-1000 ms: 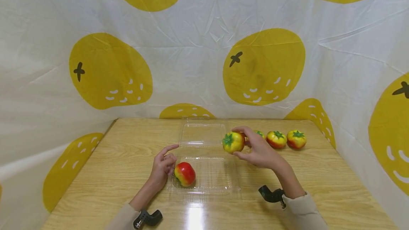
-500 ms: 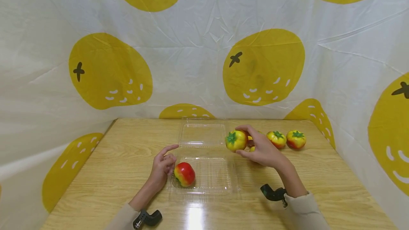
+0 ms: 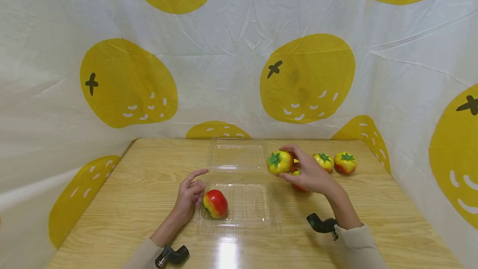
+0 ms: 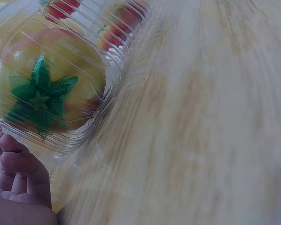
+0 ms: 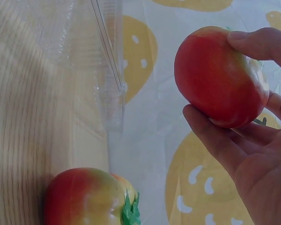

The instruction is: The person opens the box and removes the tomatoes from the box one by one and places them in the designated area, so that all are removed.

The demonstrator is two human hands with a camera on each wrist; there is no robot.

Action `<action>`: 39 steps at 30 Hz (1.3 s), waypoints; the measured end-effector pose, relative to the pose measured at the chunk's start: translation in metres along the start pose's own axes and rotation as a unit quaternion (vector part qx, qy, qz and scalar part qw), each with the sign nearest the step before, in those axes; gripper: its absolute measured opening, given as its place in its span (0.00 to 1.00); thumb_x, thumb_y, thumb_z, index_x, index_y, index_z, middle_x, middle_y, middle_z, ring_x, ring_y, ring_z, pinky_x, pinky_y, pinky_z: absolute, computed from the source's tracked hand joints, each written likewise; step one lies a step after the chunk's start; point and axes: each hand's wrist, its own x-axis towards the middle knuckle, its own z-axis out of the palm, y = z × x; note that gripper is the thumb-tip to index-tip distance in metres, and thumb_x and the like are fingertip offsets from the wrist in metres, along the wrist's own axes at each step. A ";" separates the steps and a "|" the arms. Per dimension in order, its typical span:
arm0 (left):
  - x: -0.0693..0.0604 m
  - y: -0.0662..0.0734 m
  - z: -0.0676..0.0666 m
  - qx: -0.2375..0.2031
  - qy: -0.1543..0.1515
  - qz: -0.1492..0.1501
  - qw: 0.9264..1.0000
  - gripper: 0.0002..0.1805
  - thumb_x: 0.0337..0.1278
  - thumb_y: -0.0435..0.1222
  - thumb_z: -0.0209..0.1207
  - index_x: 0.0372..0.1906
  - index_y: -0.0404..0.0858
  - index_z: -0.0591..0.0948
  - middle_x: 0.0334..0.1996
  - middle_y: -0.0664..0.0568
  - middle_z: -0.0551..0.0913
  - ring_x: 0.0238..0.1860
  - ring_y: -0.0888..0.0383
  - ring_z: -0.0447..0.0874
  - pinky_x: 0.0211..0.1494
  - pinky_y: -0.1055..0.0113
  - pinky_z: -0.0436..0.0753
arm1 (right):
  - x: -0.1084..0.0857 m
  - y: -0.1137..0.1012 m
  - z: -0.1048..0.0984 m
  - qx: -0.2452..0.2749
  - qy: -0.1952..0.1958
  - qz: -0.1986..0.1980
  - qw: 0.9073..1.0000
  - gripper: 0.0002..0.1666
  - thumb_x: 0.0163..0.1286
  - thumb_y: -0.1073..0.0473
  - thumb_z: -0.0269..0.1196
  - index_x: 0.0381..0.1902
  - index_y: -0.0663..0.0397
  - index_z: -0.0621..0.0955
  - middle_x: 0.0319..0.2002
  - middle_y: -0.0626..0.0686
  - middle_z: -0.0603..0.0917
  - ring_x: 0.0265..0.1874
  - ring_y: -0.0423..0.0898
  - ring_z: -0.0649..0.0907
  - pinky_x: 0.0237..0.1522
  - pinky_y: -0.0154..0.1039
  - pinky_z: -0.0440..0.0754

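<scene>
A red-and-yellow toy tomato (image 3: 281,162) with a green star-shaped calyx is held up by my right hand (image 3: 311,173), between thumb and fingertips; the right wrist view shows its red underside. Left of it lies an open clear plastic clamshell container (image 3: 248,202), its lid (image 3: 237,157) folded back away from me. One toy tomato (image 3: 215,204) rests on its side in the container's near left corner, calyx facing left. My left hand (image 3: 186,198) grips the container's left rim with curled fingers, the index finger stretched out toward the hinge.
Right of the container, more toy tomatoes stand on the wooden table (image 3: 145,173). Two of them, a back one (image 3: 323,162) and the rightmost one (image 3: 345,163), show plainly; others, such as a nearer tomato (image 3: 298,187), are partly behind my right hand. A fruit-print curtain (image 3: 220,82) surrounds the table.
My right hand has shifted slightly right and away from me with the tomato, which has turned a little. A nearer tomato now shows below that hand. My left hand has stayed put.
</scene>
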 end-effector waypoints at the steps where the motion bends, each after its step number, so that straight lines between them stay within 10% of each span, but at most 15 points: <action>1: 0.000 0.000 0.000 0.000 0.001 -0.001 1.000 0.26 0.68 0.23 0.49 0.70 0.26 0.68 0.20 0.59 0.77 0.15 0.64 0.67 0.17 0.77 0.66 | 0.000 0.000 -0.001 -0.001 0.000 0.001 1.000 0.40 0.64 0.57 0.75 0.69 0.54 0.68 0.65 0.61 0.77 0.59 0.56 0.82 0.57 0.49 0.86; 39: 0.000 -0.001 -0.001 0.003 0.000 0.005 1.000 0.26 0.66 0.22 0.50 0.69 0.25 0.68 0.20 0.58 0.77 0.14 0.65 0.67 0.16 0.76 0.65 | -0.013 0.007 -0.030 -0.009 0.028 0.034 0.999 0.40 0.67 0.57 0.72 0.72 0.51 0.66 0.66 0.60 0.75 0.58 0.58 0.81 0.53 0.53 0.86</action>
